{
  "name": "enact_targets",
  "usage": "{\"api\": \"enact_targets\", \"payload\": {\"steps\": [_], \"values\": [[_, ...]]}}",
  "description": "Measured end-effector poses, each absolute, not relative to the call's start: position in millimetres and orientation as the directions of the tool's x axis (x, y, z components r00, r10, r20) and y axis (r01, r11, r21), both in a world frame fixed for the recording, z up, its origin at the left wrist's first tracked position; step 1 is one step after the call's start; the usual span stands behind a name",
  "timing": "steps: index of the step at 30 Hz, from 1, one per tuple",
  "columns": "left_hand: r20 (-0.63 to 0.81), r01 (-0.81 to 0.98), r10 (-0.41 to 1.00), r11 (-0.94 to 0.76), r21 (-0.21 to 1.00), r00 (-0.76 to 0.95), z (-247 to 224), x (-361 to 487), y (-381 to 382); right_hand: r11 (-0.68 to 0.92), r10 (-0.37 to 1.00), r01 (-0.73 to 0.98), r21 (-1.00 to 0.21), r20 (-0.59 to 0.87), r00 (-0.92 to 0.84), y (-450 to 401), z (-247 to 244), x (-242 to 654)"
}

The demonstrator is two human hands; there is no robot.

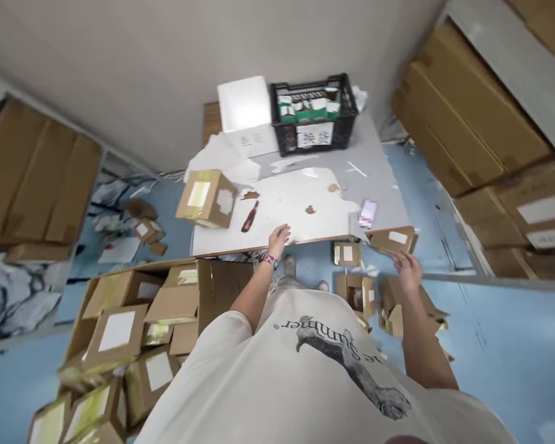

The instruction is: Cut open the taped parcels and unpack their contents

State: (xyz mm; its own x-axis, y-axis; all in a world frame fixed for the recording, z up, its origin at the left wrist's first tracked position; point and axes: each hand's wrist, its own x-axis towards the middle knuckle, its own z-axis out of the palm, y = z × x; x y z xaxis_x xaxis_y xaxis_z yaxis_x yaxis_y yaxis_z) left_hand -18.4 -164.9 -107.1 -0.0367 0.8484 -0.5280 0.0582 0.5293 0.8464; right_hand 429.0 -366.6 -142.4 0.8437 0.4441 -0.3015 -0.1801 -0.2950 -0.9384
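My left hand (pixel 279 240) is over the front edge of the table, its fingers loosely stretched and nothing in them. A red and black cutter (pixel 250 217) lies on the white sheet a little beyond it. Further left on the table stands a taped cardboard box (pixel 207 198) with white labels. My right hand (pixel 407 270) is lower, off the table's front right corner, with its fingers apart and slightly curled. Close to its fingertips is a small cardboard box (pixel 392 239) with a white label, below the table edge; whether they touch is hard to tell.
A white foam box (pixel 248 117) and a black crate (pixel 312 117) with green boxes stand at the table's back. A phone (pixel 367 213) lies front right. At left, a large carton (pixel 210 290) holds several boxes. Opened boxes (pixel 355 293) lie on the blue floor; stacked cartons (pixel 472 117) flank the right.
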Motion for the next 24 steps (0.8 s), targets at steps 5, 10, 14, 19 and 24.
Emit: {"api": "enact_targets", "payload": {"steps": [5,10,14,19,24], "values": [[-0.137,0.355,0.856,0.346,0.868,-0.499,-66.6,-169.3,-116.9,-0.298,0.772,-0.042,-0.954,-0.266,0.577,-202.5,-112.4,316.9],[-0.030,0.674,0.846,0.445,0.590,-0.532,-37.3,-293.6,-58.7,-0.290,0.918,0.066,-0.955,-0.257,0.303,-109.8,-91.4,195.6],[-0.146,0.759,0.878,0.470,0.451,-0.457,-38.9,-341.8,-7.3,-0.287,0.947,0.148,-0.946,-0.258,0.191,-61.8,-77.5,141.4],[-0.311,0.808,0.872,0.475,0.349,-0.378,-64.6,-355.1,30.2,-0.283,0.946,0.198,-0.939,-0.239,0.218,-26.5,-71.5,124.3],[-0.253,0.883,0.911,0.388,0.263,-0.325,-70.5,-343.0,38.2,-0.341,0.930,0.194,-0.920,-0.300,0.212,-18.9,-87.8,117.6]]}}
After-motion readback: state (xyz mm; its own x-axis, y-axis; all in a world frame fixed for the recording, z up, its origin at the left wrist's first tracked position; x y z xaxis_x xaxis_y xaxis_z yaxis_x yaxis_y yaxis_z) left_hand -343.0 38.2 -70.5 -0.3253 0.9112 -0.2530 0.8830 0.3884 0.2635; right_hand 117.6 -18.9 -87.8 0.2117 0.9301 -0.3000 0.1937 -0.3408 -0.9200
